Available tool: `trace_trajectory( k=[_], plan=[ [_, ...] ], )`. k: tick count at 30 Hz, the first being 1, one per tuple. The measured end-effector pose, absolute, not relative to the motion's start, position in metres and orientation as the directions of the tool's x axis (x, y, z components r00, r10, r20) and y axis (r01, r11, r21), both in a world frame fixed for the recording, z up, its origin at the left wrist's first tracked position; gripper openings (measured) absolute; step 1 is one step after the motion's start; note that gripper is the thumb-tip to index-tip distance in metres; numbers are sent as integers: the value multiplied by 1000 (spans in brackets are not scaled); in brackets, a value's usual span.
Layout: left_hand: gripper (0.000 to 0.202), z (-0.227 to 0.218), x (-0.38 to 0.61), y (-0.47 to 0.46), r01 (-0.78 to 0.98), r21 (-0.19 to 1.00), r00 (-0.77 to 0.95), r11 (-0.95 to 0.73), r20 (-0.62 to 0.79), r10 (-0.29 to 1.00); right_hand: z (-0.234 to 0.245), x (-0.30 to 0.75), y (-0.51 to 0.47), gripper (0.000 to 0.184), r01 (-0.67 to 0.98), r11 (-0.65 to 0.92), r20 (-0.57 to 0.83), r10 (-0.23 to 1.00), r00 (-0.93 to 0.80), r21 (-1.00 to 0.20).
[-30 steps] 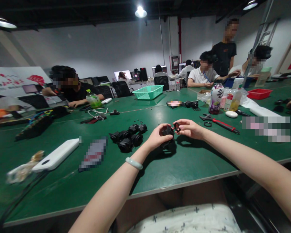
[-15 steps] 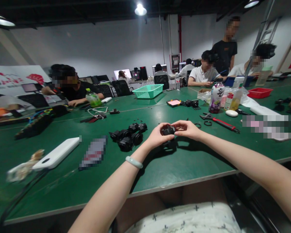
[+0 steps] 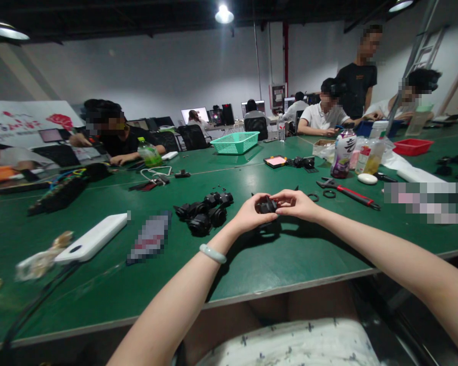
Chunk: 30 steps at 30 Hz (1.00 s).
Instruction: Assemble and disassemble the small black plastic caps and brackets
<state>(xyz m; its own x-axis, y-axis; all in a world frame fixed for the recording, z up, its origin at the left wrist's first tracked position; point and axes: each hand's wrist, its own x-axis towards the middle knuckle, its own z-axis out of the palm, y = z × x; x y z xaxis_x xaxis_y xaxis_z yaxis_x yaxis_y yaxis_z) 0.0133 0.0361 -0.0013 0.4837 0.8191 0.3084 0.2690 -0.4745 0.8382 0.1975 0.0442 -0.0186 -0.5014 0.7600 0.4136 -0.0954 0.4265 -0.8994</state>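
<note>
My left hand (image 3: 250, 213) and my right hand (image 3: 295, 203) meet over the green table (image 3: 290, 259), both closed around a small black device (image 3: 267, 206) held just above the surface. The left hand's fingers wrap it from the left, and a pale bangle (image 3: 212, 253) circles that wrist. From the right, my right hand pinches the top of the device with thumb and fingertips. A cluster of similar black devices (image 3: 204, 214) lies to the left of my hands.
Two black rings (image 3: 320, 194) and red-handled pliers (image 3: 347, 192) lie right of my hands. A white slab (image 3: 93, 243), drink bottles (image 3: 343, 154), a teal basket (image 3: 234, 142) and a red tray (image 3: 412, 146) stand on the table. Other people sit along the far side.
My right hand held a black ring beside the device a second ago; now its fingers press on top of the device and the ring no longer shows. Both hands stayed in place.
</note>
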Motion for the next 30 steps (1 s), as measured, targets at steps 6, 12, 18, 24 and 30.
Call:
trace_trajectory(
  k=[6,12,18,24,30],
  plan=[
    [54,-2,12,37,305,799,501,-517,327,801,-18,198,44,43,-86,422,404,763,-505,-903],
    [54,-2,12,36,321,777,508,-542,342,791,-17,197,41,43,-39,419,382,780,-495,-907],
    [55,-2,13,33,348,770,487,-535,339,805,-15,196,38,44,31,454,387,791,-474,-890],
    [52,2,14,27,389,730,498,-562,347,795,-18,195,39,37,83,415,327,811,-485,-906],
    [54,4,14,24,458,659,507,-597,358,784,-26,193,43,33,124,338,238,837,-493,-933]
  ],
)
